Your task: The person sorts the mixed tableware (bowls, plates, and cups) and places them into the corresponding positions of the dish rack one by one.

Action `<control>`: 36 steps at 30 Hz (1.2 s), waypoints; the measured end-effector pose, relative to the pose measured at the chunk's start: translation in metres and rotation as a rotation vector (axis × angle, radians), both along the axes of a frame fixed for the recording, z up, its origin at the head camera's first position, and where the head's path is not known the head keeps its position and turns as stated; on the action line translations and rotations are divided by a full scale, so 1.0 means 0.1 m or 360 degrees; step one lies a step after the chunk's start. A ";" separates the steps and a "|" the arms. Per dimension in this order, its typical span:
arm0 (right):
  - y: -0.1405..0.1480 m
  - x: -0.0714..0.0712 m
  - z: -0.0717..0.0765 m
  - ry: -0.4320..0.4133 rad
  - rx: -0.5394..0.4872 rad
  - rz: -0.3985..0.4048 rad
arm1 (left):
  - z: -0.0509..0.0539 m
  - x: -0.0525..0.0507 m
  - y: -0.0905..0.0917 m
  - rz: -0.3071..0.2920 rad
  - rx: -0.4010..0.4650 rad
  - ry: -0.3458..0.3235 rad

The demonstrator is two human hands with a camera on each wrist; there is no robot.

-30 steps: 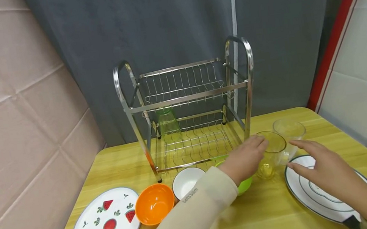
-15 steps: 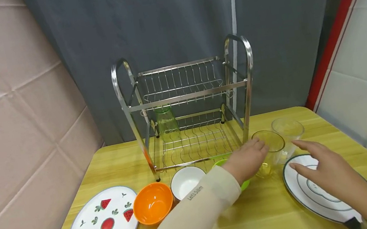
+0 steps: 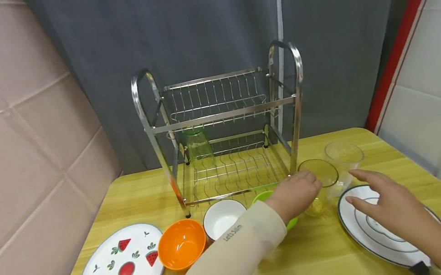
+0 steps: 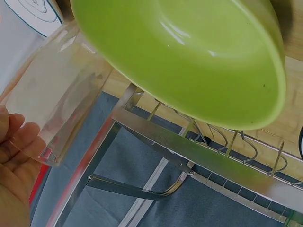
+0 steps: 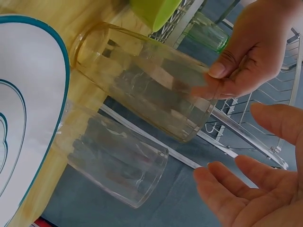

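My left hand (image 3: pixel 295 195) pinches the rim of a yellow-tinted glass (image 3: pixel 315 204), which stands right of the rack's front corner. In the right wrist view, the left hand's (image 5: pixel 258 52) thumb and fingers meet at the rim of the yellow glass (image 5: pixel 142 78). A clear glass (image 5: pixel 116 156) is beside it, touched by neither hand. My right hand (image 3: pixel 399 214) hovers above the white plate (image 3: pixel 355 226), thumb and fingers spread, holding nothing. A green bowl (image 4: pixel 189 61), partly hidden by the left wrist in the head view, lies under that wrist.
A two-tier metal rack (image 3: pixel 224 116) stands at the back, with a green glass (image 3: pixel 199 149) on its lower left. In front are a white bowl (image 3: pixel 223 217), an orange bowl (image 3: pixel 182 244) and a watermelon-patterned plate (image 3: pixel 135 253). A grey curtain hangs behind.
The left hand and the rim of the yellow glass have shifted slightly left, away from the clear glass. The right hand has barely moved; the whole head view has drifted a little.
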State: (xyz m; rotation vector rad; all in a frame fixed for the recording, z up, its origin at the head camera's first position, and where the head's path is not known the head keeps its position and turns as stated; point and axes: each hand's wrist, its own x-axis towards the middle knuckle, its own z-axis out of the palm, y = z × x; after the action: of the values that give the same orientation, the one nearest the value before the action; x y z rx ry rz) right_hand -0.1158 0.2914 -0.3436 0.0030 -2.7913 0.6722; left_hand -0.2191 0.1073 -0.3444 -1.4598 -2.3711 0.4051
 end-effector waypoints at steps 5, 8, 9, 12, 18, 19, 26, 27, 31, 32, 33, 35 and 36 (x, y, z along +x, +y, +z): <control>-0.02 0.00 -0.02 -0.0023 -0.0012 0.0004 | 0.00 0.02 -0.01 -0.0031 -0.0010 -0.0045; -0.02 0.00 -0.02 -0.0033 -0.0017 0.0005 | 0.00 0.04 -0.01 -0.0046 -0.0013 -0.0047; -0.02 0.00 -0.02 -0.0033 -0.0018 0.0004 | 0.01 0.04 -0.01 -0.0052 -0.0015 -0.0043; -0.02 0.00 -0.01 -0.0030 -0.0017 0.0005 | 0.02 0.06 -0.01 -0.0070 -0.0018 -0.0021; -0.03 0.00 -0.01 -0.0024 -0.0006 0.0009 | 0.02 0.09 -0.03 -0.0128 -0.0009 0.0087; -0.04 0.00 -0.01 -0.0026 -0.0003 0.0007 | 0.02 0.10 -0.04 -0.0136 -0.0003 0.0102; -0.02 0.00 -0.01 -0.0052 0.0000 0.0015 | 0.00 0.11 -0.08 -0.0139 0.0085 0.0087; -0.03 0.00 -0.01 -0.0049 -0.0001 0.0018 | 0.01 0.12 -0.09 -0.0130 0.0105 0.0067; -0.04 0.01 0.01 -0.0040 -0.0005 0.0032 | 0.04 0.13 -0.13 -0.0124 0.0240 -0.0005; -0.04 0.01 0.02 -0.0035 -0.0006 0.0034 | 0.05 0.13 -0.15 -0.0133 0.0291 -0.0022; -0.05 0.01 0.02 -0.0028 -0.0009 0.0038 | 0.05 0.13 -0.16 -0.0146 0.0345 -0.0028; -0.05 0.01 0.03 -0.0018 -0.0018 0.0042 | 0.06 0.13 -0.21 -0.0185 0.0458 -0.0034; -0.05 0.02 0.04 -0.0014 -0.0022 0.0043 | 0.07 0.13 -0.23 -0.0201 0.0514 -0.0031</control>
State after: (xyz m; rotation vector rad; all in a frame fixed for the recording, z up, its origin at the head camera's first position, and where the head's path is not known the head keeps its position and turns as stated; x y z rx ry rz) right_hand -0.1141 0.2863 -0.3398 0.0355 -2.8000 0.6993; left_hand -0.2058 0.0839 -0.3375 -1.4524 -2.2155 -0.0242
